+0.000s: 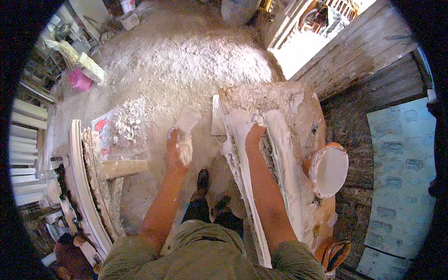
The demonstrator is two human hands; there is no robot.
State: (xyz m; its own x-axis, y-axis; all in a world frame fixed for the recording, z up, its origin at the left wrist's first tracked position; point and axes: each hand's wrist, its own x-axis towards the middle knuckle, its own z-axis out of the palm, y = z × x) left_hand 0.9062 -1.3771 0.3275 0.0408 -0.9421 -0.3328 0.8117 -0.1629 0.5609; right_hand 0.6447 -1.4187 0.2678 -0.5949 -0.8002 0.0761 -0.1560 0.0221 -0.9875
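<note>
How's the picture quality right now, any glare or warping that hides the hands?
Head view: the sunlit doorway is blown out white; fisheye bends the wooden wall boards and blackens the corners; the left hand and right hand are evenly lit, their fingers hard to separate from the white plaster.

Bowl (329,170) right of moulding (284,154) (both on workbench (308,112)).

A pink bag (79,79) lies far up and left of the fingers, near white blocks (84,63) and a small white bucket (127,5). Left of the fingers a torn sack (119,130) spills white rubble, with a wooden plank (123,167) just below it and a curved white moulding (81,182) further left. Well right of the fingers a blue sheet (401,177) covers the floor, and a bright doorway (303,51) opens above.
</note>
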